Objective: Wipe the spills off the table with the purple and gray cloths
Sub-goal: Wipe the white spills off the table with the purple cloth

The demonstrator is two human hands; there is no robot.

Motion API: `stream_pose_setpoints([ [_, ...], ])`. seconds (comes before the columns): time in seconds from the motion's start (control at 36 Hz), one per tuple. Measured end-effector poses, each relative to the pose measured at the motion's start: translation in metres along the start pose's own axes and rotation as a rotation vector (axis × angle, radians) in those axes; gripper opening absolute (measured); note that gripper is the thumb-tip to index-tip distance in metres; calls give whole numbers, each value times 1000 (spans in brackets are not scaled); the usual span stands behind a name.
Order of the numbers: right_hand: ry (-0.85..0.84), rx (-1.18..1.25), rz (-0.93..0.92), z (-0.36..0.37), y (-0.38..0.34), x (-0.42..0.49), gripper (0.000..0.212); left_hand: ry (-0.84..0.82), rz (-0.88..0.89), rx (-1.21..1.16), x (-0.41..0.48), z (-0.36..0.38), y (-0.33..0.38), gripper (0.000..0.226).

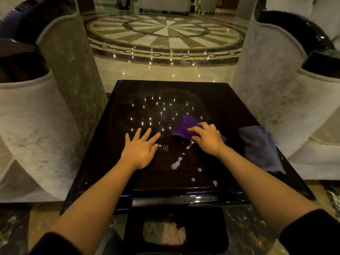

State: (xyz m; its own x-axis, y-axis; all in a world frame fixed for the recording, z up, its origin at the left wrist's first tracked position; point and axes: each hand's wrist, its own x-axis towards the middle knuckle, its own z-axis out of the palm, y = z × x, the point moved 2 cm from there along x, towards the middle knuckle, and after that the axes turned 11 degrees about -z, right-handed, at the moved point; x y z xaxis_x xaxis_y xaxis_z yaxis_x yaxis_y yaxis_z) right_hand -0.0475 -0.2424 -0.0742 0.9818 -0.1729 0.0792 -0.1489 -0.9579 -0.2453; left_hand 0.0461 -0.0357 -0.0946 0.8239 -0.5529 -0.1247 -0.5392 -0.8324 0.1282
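Surface: dark, glossy worktop [114,153], square, set between two pale upholstered armchairs; ceiling lights reflect off its far half.
Spill: white liquid [176,163] in scattered drops and one larger blob on the near-centre of the worktop, trailing up toward the right hand; a few drops lie close to the near edge.
Purple cloth [184,127]: bunched, right of centre, at the far end of the drop trail. Soft and limp; judged light and easily crumpled.
Right hand [207,138]: palm down on the purple cloth, fingers curled over its near part, pressing it to the surface rather than lifting it.
Left hand [140,148]: empty, fingers spread flat on the bare worktop left of the spill, apparently bracing.
Gray cloth [261,148]: loosely folded, lying along the right edge of the worktop, well apart from both hands, untouched.
Handling note: the polished top looks slick, so a cloth should slide freely; a flat palm on a gathered wad probably gives better contact than a fingertip pinch.
Hold point for gray cloth: the middle of the fold, judged best, so loose ends do not drag through liquid.
Progress: early; most drops not yet wiped.
Risk: pushing liquid off the near edge.
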Motion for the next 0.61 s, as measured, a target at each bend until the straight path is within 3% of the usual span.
stream_pose_setpoints([
  [0.28,7,49,-209,10,-54,-63,35,9,4,0,-1,3,0,49],
  [0.61,18,-64,-365,1,-105,-133,35,13,12,-10,-1,4,-2,49],
])
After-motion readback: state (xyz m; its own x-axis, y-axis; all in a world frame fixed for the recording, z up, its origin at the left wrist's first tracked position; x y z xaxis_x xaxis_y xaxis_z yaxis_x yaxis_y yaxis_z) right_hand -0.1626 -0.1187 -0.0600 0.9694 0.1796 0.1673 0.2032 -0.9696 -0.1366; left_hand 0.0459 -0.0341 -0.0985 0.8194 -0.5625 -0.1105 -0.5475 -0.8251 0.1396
